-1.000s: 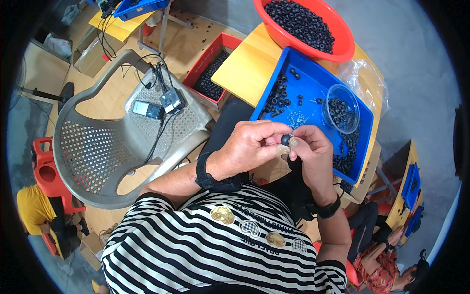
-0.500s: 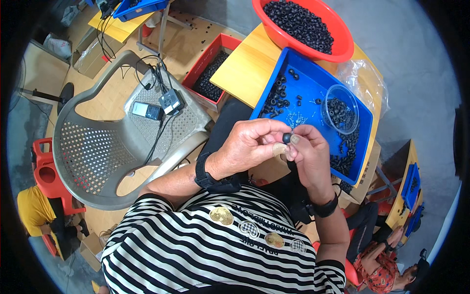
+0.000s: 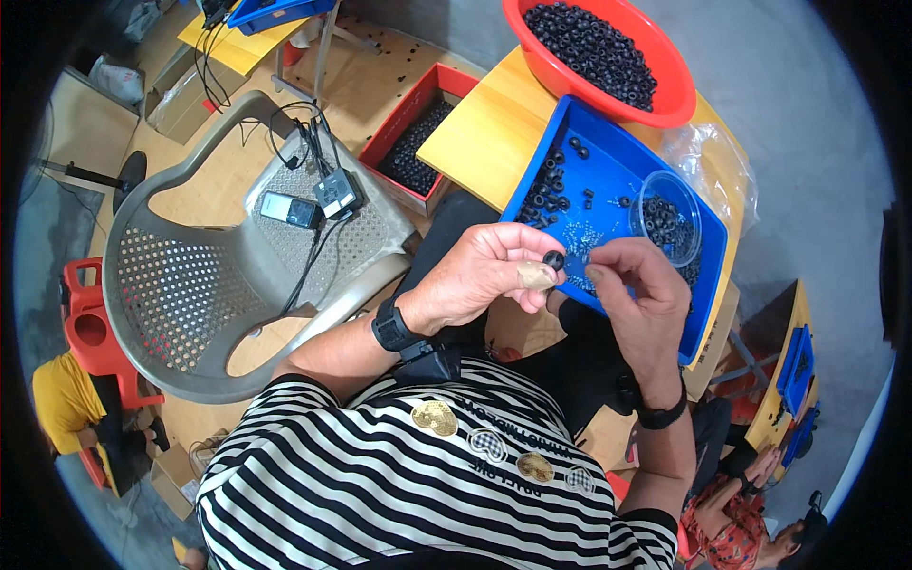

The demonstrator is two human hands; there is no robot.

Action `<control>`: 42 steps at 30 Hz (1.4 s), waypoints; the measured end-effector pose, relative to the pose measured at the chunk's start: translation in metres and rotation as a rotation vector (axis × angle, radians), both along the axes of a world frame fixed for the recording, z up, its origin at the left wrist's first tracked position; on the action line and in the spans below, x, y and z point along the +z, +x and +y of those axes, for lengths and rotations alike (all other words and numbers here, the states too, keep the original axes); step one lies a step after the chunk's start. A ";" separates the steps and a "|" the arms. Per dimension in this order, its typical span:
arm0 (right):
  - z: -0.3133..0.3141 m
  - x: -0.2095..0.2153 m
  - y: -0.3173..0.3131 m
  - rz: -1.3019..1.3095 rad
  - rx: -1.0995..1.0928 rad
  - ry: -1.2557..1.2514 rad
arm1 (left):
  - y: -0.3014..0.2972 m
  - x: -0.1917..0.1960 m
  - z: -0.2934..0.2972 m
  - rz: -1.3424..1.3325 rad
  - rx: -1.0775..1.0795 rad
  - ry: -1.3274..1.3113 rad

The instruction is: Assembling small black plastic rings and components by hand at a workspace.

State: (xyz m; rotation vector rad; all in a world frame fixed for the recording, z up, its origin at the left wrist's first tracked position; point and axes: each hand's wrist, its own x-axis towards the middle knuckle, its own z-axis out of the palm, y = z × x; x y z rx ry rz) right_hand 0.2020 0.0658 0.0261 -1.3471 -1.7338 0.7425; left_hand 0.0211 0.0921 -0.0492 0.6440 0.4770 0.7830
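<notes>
Head view: your left hand pinched a small black ring between thumb and fingertips, with a tan plaster on the thumb. The ring sat in the air just above the near edge of the blue tray, between both hands. Your right hand was close beside it, fingers curled and thumb and forefinger brought together near the ring; I couldn't tell whether they gripped anything, too small to see. The two hands were nearly touching at the fingertips.

The blue tray lay on a yellow table, with loose black rings scattered along its left side and a clear plastic cup of more rings standing in its right part. A red basin full of black rings sat at the far end of the tray, touching its rim. A red bin of black parts stood on the floor just left of the table.

To your left was a grey plastic chair with a phone and a small black box with cables on its seat. You wore a black wristband on the left wrist and another on the right, and a black-and-white striped shirt.
</notes>
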 end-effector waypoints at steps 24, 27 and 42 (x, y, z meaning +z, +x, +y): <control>-0.009 -0.012 0.000 -0.341 0.222 0.195 | 0.000 0.000 -0.005 0.172 -0.100 0.168; -0.018 -0.021 0.005 -0.205 0.174 0.141 | 0.004 -0.001 -0.008 0.213 -0.143 0.180; -0.017 -0.070 0.181 -0.891 -0.318 -0.199 | 0.018 -0.006 -0.009 0.200 -0.122 0.177</control>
